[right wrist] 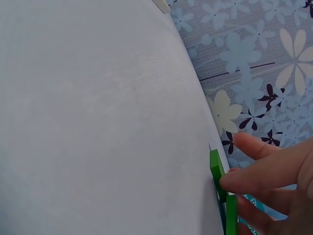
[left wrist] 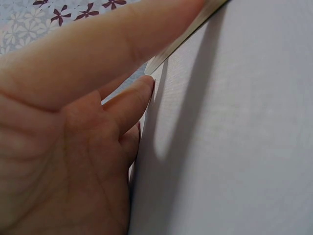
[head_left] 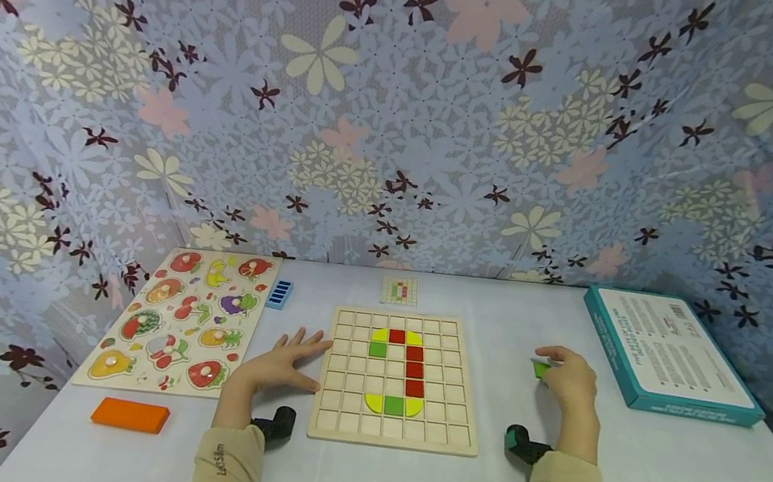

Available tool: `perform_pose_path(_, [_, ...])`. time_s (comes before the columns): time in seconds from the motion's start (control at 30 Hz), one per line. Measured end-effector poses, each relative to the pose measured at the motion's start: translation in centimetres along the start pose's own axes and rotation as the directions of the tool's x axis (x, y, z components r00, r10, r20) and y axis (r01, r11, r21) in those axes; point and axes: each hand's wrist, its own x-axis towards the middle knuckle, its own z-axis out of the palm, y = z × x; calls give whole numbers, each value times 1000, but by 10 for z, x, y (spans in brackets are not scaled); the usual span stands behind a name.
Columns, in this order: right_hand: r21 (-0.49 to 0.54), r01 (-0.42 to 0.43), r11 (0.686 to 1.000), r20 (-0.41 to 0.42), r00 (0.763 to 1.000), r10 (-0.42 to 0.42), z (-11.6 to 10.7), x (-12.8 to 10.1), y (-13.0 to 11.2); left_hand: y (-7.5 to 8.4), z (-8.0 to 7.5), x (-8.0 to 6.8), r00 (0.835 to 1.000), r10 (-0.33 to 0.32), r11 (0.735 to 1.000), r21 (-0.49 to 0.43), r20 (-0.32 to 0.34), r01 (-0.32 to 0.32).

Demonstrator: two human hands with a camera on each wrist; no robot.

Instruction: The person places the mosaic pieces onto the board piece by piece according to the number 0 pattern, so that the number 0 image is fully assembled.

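Observation:
A wooden grid board (head_left: 449, 419) lies in the middle of the white table, with red, green and yellow tiles set in its cells in a curved figure. My left hand (head_left: 292, 357) rests flat on the table with fingers spread, fingertips (left wrist: 146, 83) against the board's left edge. My right hand (head_left: 562, 376) is to the right of the board, fingers curled over small green tiles (head_left: 539, 369). In the right wrist view a fingertip (right wrist: 232, 182) presses on one green tile (right wrist: 216, 169), a second green tile (right wrist: 231, 215) stands below it, and the thumb hovers just above.
A fruit peg puzzle (head_left: 188, 319) lies left of the board, an orange block (head_left: 130, 414) in front of it and a blue piece (head_left: 279, 294) beside it. A small pattern card (head_left: 400, 290) sits behind the board. A teal box (head_left: 672, 354) lies far right. Flowered cloth walls surround the table.

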Motion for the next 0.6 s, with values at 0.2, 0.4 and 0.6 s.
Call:
perform_pose_path(0.2, [-8,50,999,-11,999,-50,2,0,2,0,-1,0,1000,12,1000,6,4,-12])
perform_pose_path(0.4, [-29,58,998,-13,998,-58,2,2,2,0,-1,0,1000,22,1000,14,6,-22])
perform_pose_path(0.6, [-31,36,999,-9,999,-36,4,2,1,0,0,0,1000,14,1000,12,0,-14])
